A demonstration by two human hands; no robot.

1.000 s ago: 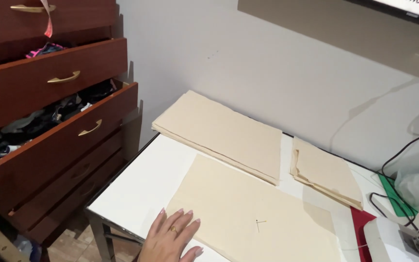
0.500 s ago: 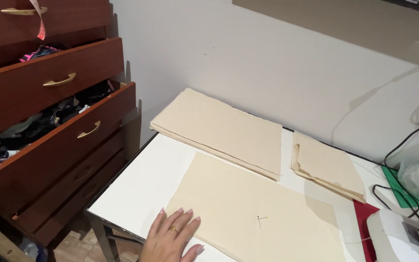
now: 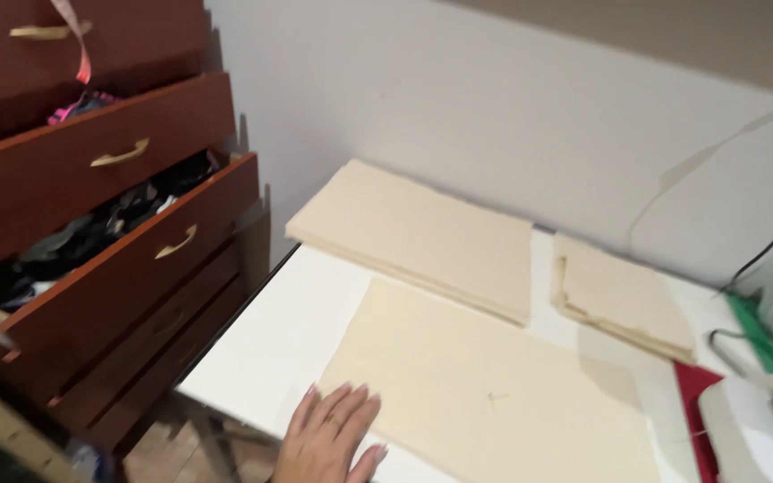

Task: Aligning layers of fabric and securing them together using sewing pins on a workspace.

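My left hand [image 3: 328,436] lies flat, fingers apart, on the near left corner of a single cream fabric sheet [image 3: 494,394] spread on the white table [image 3: 284,344]. There is a ring on one finger. The sheet carries a small pencil mark near its middle. The hand holds nothing. My right hand is out of view.
A larger stack of cream fabric [image 3: 422,233] lies by the wall, with a smaller stack [image 3: 619,300] to its right. A brown chest of drawers [image 3: 118,233] stands at the left, its drawers pulled out and full of cloth. A red piece [image 3: 695,420], a green item [image 3: 762,335], a cable and a grey machine [image 3: 762,443] sit at the right.
The view has swung slightly left and down. My left hand stays flat on the sheet's corner.
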